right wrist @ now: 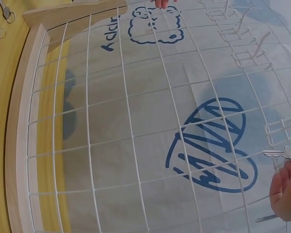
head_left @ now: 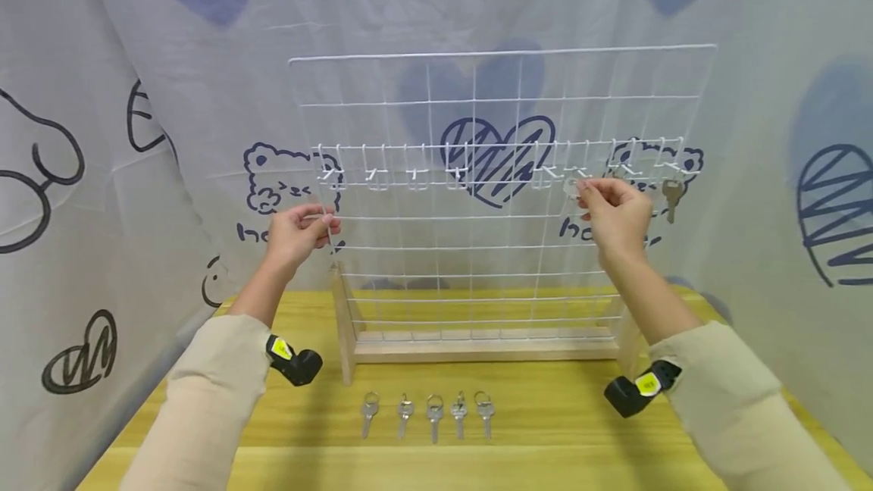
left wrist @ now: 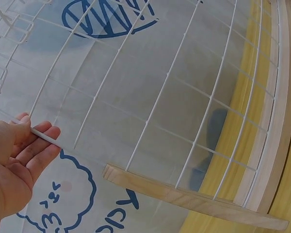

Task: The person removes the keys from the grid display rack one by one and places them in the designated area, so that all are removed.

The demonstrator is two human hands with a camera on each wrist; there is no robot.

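A white wire grid rack stands upright in a wooden base, with a row of white hooks across it. My left hand holds the rack's left side wire, thumb in front and fingers behind, as the left wrist view shows. My right hand pinches a silver key by its head near a hook on the right half. Whether its ring is on the hook cannot be seen. Another key hangs from the rightmost hook. Part of a key shows below my right hand in the right wrist view.
Several silver keys with rings, such as this key, lie in a row on the yellow wood-grain table before the wooden base. A patterned cloth hangs behind and at both sides.
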